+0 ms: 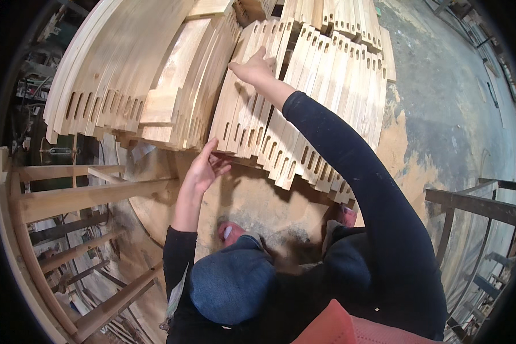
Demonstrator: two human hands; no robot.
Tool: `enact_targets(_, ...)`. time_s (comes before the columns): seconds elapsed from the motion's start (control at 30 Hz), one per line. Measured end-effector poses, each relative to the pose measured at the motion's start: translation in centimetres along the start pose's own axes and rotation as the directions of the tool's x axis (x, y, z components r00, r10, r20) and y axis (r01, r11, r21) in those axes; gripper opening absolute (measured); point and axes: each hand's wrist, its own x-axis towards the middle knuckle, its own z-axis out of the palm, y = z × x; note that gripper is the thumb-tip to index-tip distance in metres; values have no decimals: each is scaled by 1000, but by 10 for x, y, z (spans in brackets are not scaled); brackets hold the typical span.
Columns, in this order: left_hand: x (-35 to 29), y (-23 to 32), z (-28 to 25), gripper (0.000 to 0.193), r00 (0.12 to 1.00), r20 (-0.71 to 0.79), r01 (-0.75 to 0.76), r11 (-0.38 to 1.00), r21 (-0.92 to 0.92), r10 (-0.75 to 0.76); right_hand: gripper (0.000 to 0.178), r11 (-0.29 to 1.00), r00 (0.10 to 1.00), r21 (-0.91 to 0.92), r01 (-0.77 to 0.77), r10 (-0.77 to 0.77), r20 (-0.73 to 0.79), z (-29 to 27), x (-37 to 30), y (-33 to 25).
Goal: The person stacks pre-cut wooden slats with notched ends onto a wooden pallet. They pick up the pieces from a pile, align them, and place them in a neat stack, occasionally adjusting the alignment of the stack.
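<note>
Rows of pale wooden slats [327, 74] with oblong slots cut near their ends lie packed side by side in front of me. My left hand [200, 169] is at the near end of a wider slotted board [232, 100], fingers apart and slightly bent, the thumb up by the board's corner. Whether the fingertips touch the wood is hard to tell. Stretched far forward, my right hand [255, 69] is over the far part of that same board, thumb and fingers spread. Its underside is hidden.
Larger slotted boards [120, 57] are stacked at the left, beside shorter wooden pieces [180, 63]. A wooden frame [97, 198] stands left of my legs, a dark metal frame [470, 203] to the right. Sawdust covers parts of the concrete floor [427, 109].
</note>
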Motion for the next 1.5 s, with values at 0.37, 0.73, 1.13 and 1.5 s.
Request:
enact_targets(0.37, 13, -14, -5, 63, 994, 101, -45, 993, 113, 33, 120, 952, 966, -255, 170, -212, -149, 11, 6, 35)
enact_targets(0.73, 11, -19, 4, 74, 983, 180, 28, 999, 42, -35, 137, 949, 953, -312, 56, -144, -267, 42, 26, 4)
enact_targets(1.13, 21, 9, -20, 78, 995, 39, -94, 688, 719, 95, 142, 992, 983, -115, -49, 28, -183, 33, 40, 5)
enact_targets(1.5, 34, 85, 59, 93, 937, 277, -338, 742, 579, 211, 128, 664, 999, 748, -24, -19, 49, -33, 38, 22)
